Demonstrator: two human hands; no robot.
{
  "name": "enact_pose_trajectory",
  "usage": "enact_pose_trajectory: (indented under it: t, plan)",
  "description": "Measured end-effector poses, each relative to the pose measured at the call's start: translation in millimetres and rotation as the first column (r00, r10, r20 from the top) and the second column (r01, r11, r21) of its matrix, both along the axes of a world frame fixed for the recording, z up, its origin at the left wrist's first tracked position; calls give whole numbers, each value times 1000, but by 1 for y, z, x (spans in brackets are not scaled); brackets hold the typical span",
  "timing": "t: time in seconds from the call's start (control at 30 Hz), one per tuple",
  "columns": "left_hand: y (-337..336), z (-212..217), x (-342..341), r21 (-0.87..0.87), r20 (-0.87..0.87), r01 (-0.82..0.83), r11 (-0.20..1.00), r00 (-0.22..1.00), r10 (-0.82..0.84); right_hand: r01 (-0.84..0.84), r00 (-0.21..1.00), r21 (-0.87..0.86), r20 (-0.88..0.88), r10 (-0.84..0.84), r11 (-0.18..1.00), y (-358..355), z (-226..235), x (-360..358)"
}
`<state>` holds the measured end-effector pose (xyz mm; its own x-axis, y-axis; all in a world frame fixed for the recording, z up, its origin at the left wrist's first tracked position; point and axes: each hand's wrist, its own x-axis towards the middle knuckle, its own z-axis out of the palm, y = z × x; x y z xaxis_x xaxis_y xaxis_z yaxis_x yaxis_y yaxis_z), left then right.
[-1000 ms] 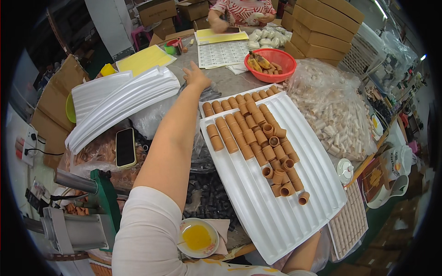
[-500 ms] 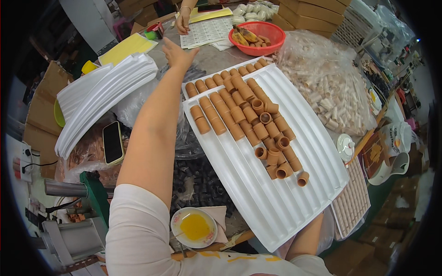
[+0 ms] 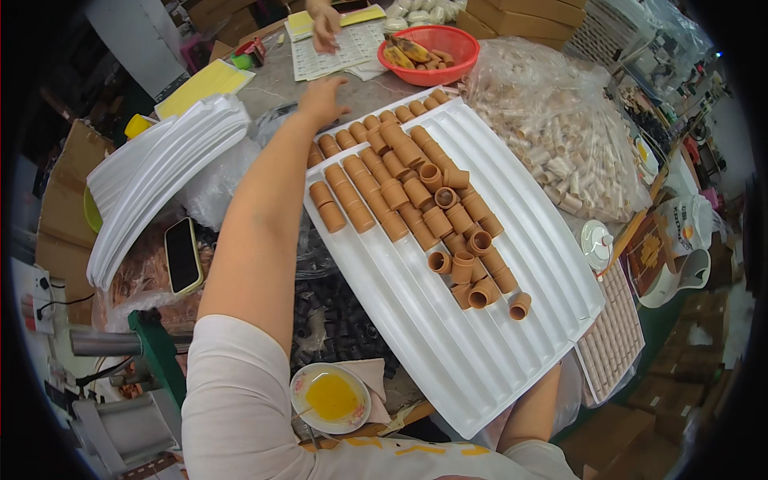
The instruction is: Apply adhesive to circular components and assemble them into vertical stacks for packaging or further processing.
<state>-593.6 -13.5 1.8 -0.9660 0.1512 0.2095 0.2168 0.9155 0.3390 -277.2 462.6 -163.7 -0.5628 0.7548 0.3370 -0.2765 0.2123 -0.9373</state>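
A white ridged plastic tray [image 3: 376,296] slants across the middle, holding many short brown tubes [image 3: 416,192]. Some tubes lie in rows along the grooves, and others are heaped loosely on top. Past its far edge shows a strip of another white tray [image 3: 438,91] with a row of brown tubes. My left hand [image 3: 322,102] is held out near that strip's left end, fingers apart and nothing in them. My right forearm [image 3: 532,410] goes under the near right part of the ridged tray, which hides the hand and its fingers.
A person's hand [image 3: 324,28] hovers over printed sheets [image 3: 336,52]. A red basket [image 3: 456,74] holds bananas and tubes. Right of it bulges a clear bag of pale tubes [image 3: 552,120]. Stacked white trays [image 3: 172,184], a phone [image 3: 183,256] and a bowl of yellow liquid [image 3: 356,416] stand leftward.
My left hand has moved right and down, to beside the far tray's left end. The other person's hand has shifted a little over the sheets. The whole view has shifted slightly.
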Motion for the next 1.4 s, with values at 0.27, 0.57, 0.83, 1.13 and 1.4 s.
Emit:
enact_pose_trajectory:
  t: [0.27, 0.57, 0.83, 1.13, 1.4]
  plan:
    - [22, -7, -20, 30, 411, 298, 954, 867, -283, 41, 999, -54, 26, -40, 998, 7, -7, 21]
    - [23, 5, -12, -209, 393, 148, 967, 918, -55, 59, 997, -130, -35, -64, 990, 10, -4, 25]
    - [9, 25, 13, 426, 295, -170, 889, 955, 41, 12, 992, -202, -118, -36, 979, 5, 4, 14]
    - [58, 95, 123, 952, 214, -167, 257, 963, -167, -40, 984, -224, -176, 0, 974, 23, 31, 40]
    - [110, 74, 308, 810, -5, 104, 577, 985, -170, -113, 979, -128, -185, 88, 985, 6, 69, 51]
